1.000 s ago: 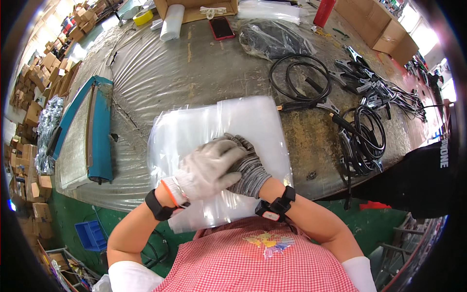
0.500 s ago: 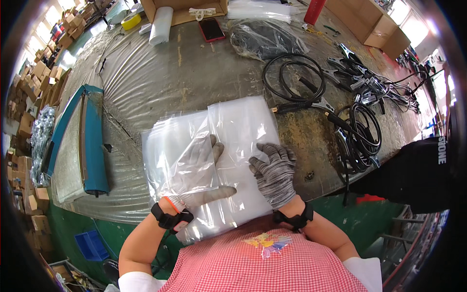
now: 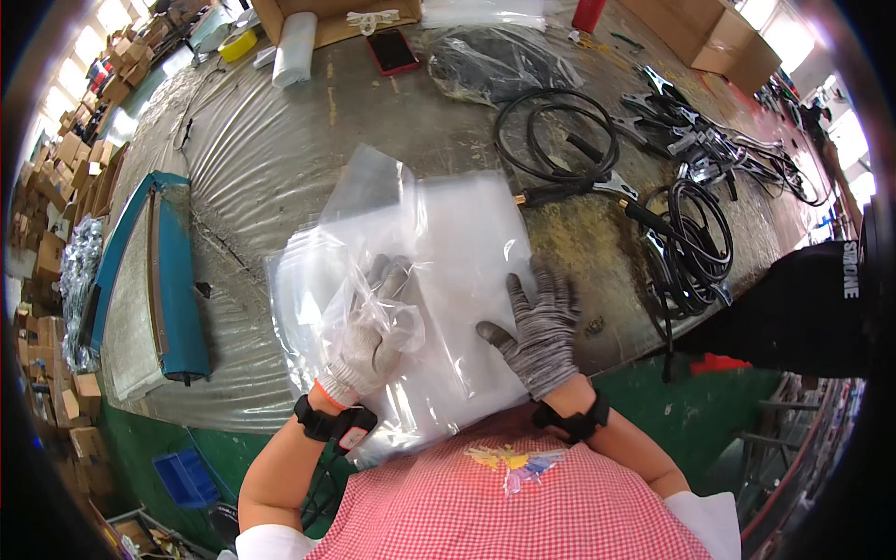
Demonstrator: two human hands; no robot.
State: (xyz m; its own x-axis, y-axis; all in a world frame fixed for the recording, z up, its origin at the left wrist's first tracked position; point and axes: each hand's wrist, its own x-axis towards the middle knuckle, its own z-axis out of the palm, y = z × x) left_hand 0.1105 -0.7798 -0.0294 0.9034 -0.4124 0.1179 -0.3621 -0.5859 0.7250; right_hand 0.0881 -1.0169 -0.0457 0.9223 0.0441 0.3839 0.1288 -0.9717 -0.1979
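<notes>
A stack of clear plastic bags [image 3: 474, 233] lies on the table in front of me. My left hand [image 3: 366, 350], in a pale glove, has its fingers curled around the crumpled film of the top plastic bag [image 3: 370, 185]. The far end of that bag stands up off the pile. My right hand [image 3: 541, 329], in a grey knitted glove, rests with spread fingers on the stack's right edge, holding nothing.
A teal bag sealer [image 3: 182, 280] stands at left. Coiled black cables [image 3: 695, 247] and metal clamps [image 3: 691, 140] lie at right, near a bagged black bundle [image 3: 499, 63]. Farther back are a phone [image 3: 393, 52], a plastic roll [image 3: 295, 49] and a cardboard box [image 3: 338, 26].
My left hand has closed on the top bag, crumpling it and lifting its far end. My right hand has shifted slightly right, fingers spreading. The view has shifted a little.
</notes>
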